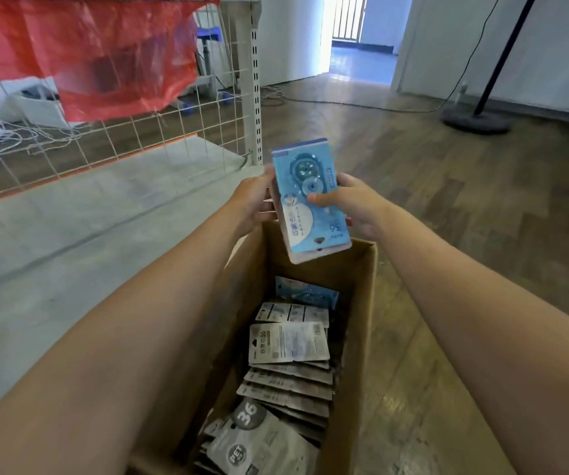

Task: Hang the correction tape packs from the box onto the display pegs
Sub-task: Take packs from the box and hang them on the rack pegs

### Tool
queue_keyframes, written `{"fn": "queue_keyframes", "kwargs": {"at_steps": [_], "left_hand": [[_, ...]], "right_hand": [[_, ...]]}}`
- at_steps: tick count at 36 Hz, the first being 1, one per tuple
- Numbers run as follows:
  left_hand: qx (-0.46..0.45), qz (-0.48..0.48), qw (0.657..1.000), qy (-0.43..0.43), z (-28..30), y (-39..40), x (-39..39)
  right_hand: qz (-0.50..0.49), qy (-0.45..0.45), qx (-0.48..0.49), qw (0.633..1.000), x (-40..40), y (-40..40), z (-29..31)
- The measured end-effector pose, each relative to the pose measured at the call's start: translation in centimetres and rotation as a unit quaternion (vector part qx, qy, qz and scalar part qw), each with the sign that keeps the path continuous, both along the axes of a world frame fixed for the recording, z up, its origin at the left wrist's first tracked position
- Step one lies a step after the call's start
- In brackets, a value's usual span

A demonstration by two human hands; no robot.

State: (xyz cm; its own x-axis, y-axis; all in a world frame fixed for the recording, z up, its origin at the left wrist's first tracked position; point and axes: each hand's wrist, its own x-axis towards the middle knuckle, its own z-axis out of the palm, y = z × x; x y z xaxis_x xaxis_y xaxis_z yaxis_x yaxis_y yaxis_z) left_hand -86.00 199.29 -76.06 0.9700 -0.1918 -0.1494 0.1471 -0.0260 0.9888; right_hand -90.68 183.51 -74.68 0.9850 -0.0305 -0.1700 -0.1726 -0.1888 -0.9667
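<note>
**Ana:** Hands first. Both are on one small stack of correction tape packs [310, 200], held up above the far end of the box [362, 337]. The right hand [351, 204] grips the stack's right edge, thumb curled across the blue front. The left hand [254, 200] holds the left edge, though its fingers sit behind the cards, so I can't say how tightly.

**Ben:** Which way up are they?

**Ana:** The printing reads upside down from here, with what looks like the hang hole at the end nearest the person. I'd turn the stack before going near a peg, so the holes lead.

**Ben:** And the pegs?

**Ana:** None that I can make out. A wire grid panel [122, 138] stands on the shelf [70, 217] to the left, with a red plastic sheet [104, 56] draped over its top. Pegs would presumably hook there.

**Ben:** Advice for the step?

**Ana:** Square the cards so the holes line up, and keep a pinch just below the holes. Plenty more packs in box [290, 358] remain, mostly face down.
</note>
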Motion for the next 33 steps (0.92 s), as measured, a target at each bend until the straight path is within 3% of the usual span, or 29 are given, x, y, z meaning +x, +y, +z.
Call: {"fn": "queue_keyframes", "kwargs": {"at_steps": [2, 4, 6, 9, 12, 15, 18, 22, 24, 27, 31, 33], "left_hand": [[0.026, 0.034, 0.999, -0.017, -0.4, 0.6, 0.5], [0.121, 0.061, 0.987, -0.09, -0.8, 1.3, 1.1], [0.195, 0.016, 0.967, -0.161, -1.0, 1.6, 1.0], [0.272, -0.136, 0.937, -0.173, -1.4, 1.1, 0.3], [0.291, -0.181, 0.923, -0.173, -1.8, 0.7, 0.1], [0.257, -0.151, 0.939, -0.17, -1.7, 0.8, 0.2], [0.189, -0.049, 0.97, -0.144, -2.0, 1.3, 1.0], [-0.009, 0.097, 0.993, -0.064, -1.5, 1.7, 1.5], [-0.117, 0.145, 0.982, -0.023, -0.9, 1.4, 1.4], [-0.206, 0.167, 0.964, 0.001, -0.5, 0.0, 1.0], [-0.187, 0.106, 0.976, 0.018, -1.1, -2.3, 0.3], [-0.131, 0.068, 0.988, 0.036, -1.3, -2.9, 0.0]], "right_hand": [[0.032, -0.016, -0.132, 0.991, 0.0, -0.1, 0.0], [0.088, -0.032, -0.318, 0.943, -0.3, -0.1, 0.1], [0.134, -0.042, -0.434, 0.89, -0.4, 0.1, 0.1], [0.176, -0.042, -0.484, 0.856, -0.4, 0.6, 0.0], [0.189, -0.043, -0.494, 0.848, -0.2, 0.3, -0.7], [0.126, -0.068, -0.463, 0.875, 0.1, -0.7, -1.4], [0.001, -0.133, -0.384, 0.914, 0.5, -1.5, -1.3], [-0.139, -0.111, -0.186, 0.966, 1.0, -2.3, -0.8], [-0.134, -0.06, -0.092, 0.985, 0.9, -2.2, -1.1], [-0.067, 0.003, 0.001, 0.998, 0.3, -1.4, -1.8], [-0.061, -0.037, 0.229, 0.971, 0.7, 0.1, -1.2], [-0.107, -0.067, 0.267, 0.955, 1.0, 0.1, -0.7]]}}
